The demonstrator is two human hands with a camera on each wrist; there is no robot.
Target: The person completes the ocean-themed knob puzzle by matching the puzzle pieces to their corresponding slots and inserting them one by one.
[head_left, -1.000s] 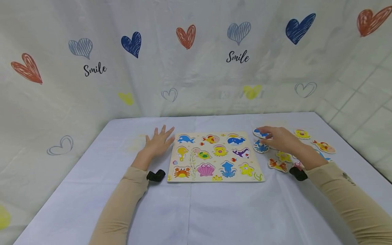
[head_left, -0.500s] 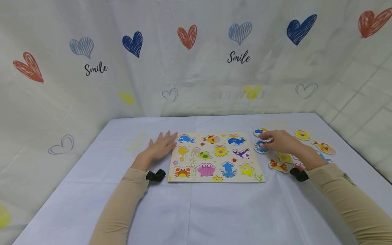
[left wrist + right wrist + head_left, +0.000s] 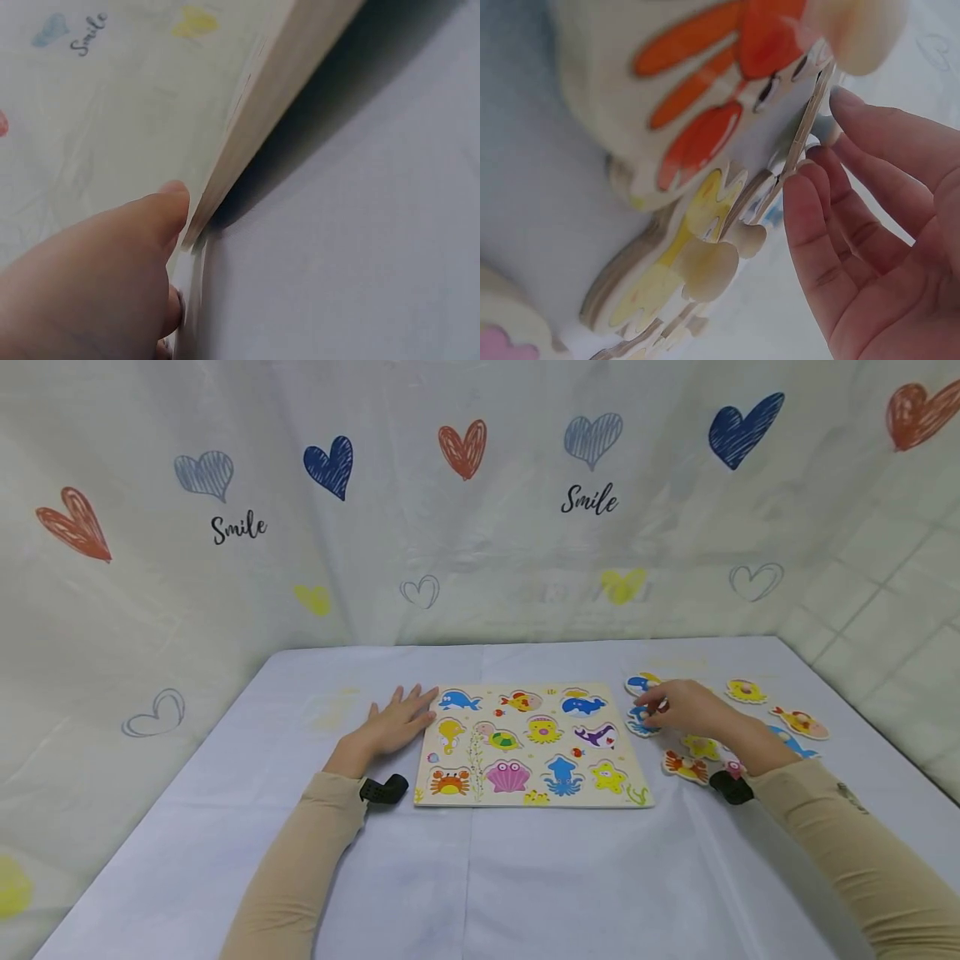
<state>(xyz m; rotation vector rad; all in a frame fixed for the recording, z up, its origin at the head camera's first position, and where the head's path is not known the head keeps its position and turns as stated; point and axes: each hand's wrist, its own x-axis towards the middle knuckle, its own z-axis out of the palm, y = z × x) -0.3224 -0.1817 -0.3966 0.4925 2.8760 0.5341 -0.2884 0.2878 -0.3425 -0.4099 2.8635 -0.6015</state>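
Observation:
The wooden sea-animal puzzle board [image 3: 465, 752] lies flat on the table, its pictured recesses facing up. My left hand [image 3: 390, 727] rests at its left edge with fingers extended; in the left wrist view, the thumb [image 3: 161, 214] is beside the board's wooden side. To the right of the board, my right hand [image 3: 686, 706] bends over a blue squid puzzle piece [image 3: 638, 723], thumb and fingers pinching at its knob, which they partly hide. The right wrist view has the curled fingers [image 3: 814, 240] close to a piece's thin edge, near the knobbed crab piece [image 3: 705, 82] and starfish piece [image 3: 667, 277].
Several knobbed pieces lie around the right hand: a whale [image 3: 641, 683], an octopus [image 3: 746, 691], a fish [image 3: 801, 723], a blue one [image 3: 792, 742] and a starfish [image 3: 701, 747]. A white cloth covers the table [image 3: 540, 877]. A heart-printed curtain [image 3: 510, 543] hangs behind.
My left hand has drawn its spread fingers together and settled against the board's edge. My right hand has shifted slightly from the whale piece toward the squid piece.

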